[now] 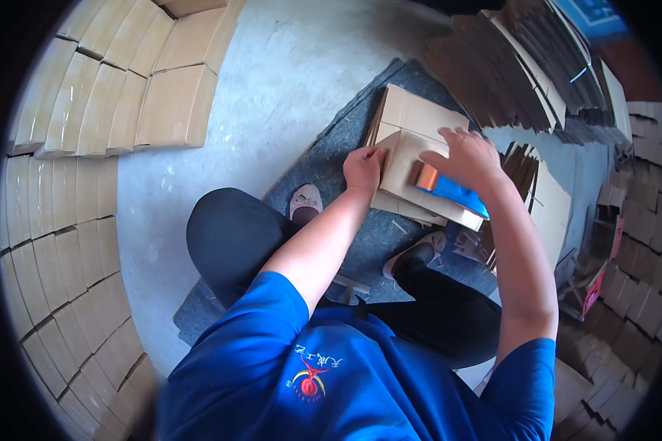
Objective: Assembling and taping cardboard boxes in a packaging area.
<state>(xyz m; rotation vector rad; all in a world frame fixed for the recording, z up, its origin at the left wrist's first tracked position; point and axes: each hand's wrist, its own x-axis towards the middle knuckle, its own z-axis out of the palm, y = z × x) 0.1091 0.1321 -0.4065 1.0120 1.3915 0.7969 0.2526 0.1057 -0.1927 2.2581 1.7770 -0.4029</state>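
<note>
A flattened tan cardboard box (pixel 404 169) lies on top of a small stack of flat cardboard sheets (pixel 412 106) between my feet. My left hand (pixel 364 167) is closed at its left edge, thumb and fingertips pinching the cardboard. Over its right part is my right hand (pixel 469 156), with thumb and fingers spread apart. Beneath that hand and wrist sits a blue and orange tool (pixel 460 195) that resembles a tape dispenser, partly covered. Its orange end (pixel 426 177) points left, toward the middle of the box.
A dark grey mat (pixel 294 176) lies under the stack on the concrete floor (pixel 272 66). Rows of closed cartons (pixel 173 106) rise at the left. Bundles of flat cardboard (pixel 493 70) stand at the far right, with more cardboard (pixel 552 198) near my right arm.
</note>
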